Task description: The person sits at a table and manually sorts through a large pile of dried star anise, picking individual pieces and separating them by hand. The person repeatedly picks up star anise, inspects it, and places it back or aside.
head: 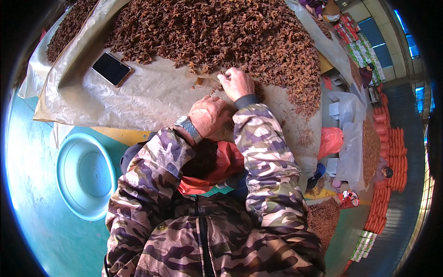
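Note:
A broad heap of dried star anise (207, 31) lies on a translucent plastic sheet (145, 97) before me. At the heap's near edge my right hand (238, 84) pinches a small piece of star anise (226, 74) between thumb and forefinger. My left hand (208, 116), with a wristwatch (187, 126) on its wrist, is lower and to the left, over the sheet's near edge. Its fingers curl downward and their tips are hidden, so I cannot tell whether it holds anything. Below my hands, between my forearms, a red plastic bag (225, 159) gapes with dark contents.
A smartphone (111, 69) lies on the sheet at left. On the green floor stands a light-blue plastic basin (86, 176). To the right are another heap (371, 149), stacked red sacks (397, 159), cartons (367, 57) and several people, one (382, 171) near the sacks.

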The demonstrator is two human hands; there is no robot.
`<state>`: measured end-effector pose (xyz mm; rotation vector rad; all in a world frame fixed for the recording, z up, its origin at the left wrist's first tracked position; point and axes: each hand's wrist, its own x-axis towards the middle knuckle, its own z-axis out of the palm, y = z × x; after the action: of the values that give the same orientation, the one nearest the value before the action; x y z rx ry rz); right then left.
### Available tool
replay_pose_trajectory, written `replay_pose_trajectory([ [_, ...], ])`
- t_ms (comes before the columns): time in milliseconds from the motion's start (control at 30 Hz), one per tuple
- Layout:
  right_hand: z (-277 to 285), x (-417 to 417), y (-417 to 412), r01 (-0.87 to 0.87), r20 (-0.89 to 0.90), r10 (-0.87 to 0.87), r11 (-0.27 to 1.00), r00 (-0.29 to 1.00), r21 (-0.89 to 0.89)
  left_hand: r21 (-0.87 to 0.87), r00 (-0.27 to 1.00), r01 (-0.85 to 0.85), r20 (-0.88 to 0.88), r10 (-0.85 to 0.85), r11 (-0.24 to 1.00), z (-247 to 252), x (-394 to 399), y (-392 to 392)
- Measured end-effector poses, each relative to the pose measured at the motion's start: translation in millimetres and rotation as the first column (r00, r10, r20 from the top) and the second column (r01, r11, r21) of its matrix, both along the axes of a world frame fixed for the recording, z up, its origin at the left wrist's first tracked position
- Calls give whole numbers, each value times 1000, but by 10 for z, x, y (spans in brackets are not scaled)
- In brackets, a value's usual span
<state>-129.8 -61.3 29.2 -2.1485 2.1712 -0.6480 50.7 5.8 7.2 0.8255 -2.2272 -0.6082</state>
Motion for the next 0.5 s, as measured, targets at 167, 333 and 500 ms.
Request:
replay_pose_trajectory([
  [167,-77,19,35,-13,102,8,998,995,53,-12,998,-54,26,55,998,-35,52,-37],
  [333,-172,-150,244,-98,96,98,995,991,-1,-70,998,-66,-24,64,995,-77,42,-51],
  [500,-113,-133,551,-148,63,158,979,985,-136,-58,998,-46,-38,43,997,-118,-1,-78],
])
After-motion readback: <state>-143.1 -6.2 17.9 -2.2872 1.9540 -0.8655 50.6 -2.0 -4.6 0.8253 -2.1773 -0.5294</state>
